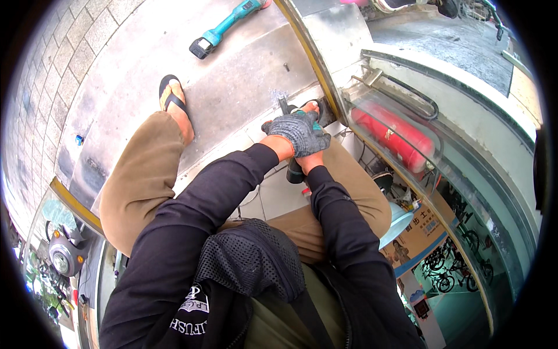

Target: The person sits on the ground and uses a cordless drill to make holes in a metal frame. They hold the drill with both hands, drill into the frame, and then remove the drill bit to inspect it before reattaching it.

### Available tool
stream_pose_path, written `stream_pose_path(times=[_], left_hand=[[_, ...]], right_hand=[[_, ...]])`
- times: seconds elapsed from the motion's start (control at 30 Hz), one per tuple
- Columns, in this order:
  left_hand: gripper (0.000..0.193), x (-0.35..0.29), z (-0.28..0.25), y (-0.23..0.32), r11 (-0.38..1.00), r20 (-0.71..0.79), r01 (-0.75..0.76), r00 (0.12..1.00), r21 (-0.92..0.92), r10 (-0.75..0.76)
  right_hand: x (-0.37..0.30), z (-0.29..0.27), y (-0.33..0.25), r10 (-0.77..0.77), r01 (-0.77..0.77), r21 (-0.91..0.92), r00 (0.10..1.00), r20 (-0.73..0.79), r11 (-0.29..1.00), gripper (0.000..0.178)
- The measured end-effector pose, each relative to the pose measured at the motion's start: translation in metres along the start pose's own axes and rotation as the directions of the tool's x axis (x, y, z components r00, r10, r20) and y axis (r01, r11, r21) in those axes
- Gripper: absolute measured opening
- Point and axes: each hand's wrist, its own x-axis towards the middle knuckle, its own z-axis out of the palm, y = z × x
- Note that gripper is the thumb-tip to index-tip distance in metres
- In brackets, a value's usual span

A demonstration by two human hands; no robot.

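Above the pale tiled floor, the gloved left hand lay over the right hand, both grips closed around a dark power tool between the bent knees. Its narrow end stood beside the sandalled right foot. Well apart, a teal cordless tool lay on the grey step.

Left hand hides much of held tool; teal tool cut by top edge.

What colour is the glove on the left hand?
Mottled grey; the glove shows best in the head view.
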Motion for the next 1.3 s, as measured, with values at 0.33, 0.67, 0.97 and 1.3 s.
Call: stream_pose_path(times=[0.33,0.67,0.97,1.3], left_hand=[[0.082,-0.001,-0.003,-0.001,1.000,0.005,0.003,1.000,-0.019,-0.003],[0.081,0.005,0.009,-0.011,0.995,-0.027,-0.089,0.996,-0.044,0.088],[0.079,0.008,0.020,-0.014,0.992,-0.105,-0.122,0.987,-0.030,0.118],[0.079,0.002,0.003,-0.003,0.999,-0.022,-0.047,0.999,-0.018,0.047]], right_hand=[[-0.002,-0.001,-0.002,-0.027,0.028,-0.086,1.000,0.016,0.996,0.052],[0.001,-0.003,-0.003,0.052,-0.036,-0.124,0.991,0.124,0.992,0.060],[0.002,0.003,0.009,-0.038,0.069,-0.247,0.991,0.131,0.967,0.056],[0.002,-0.005,-0.008,-0.035,0.040,-0.087,0.997,0.066,0.995,0.053]])
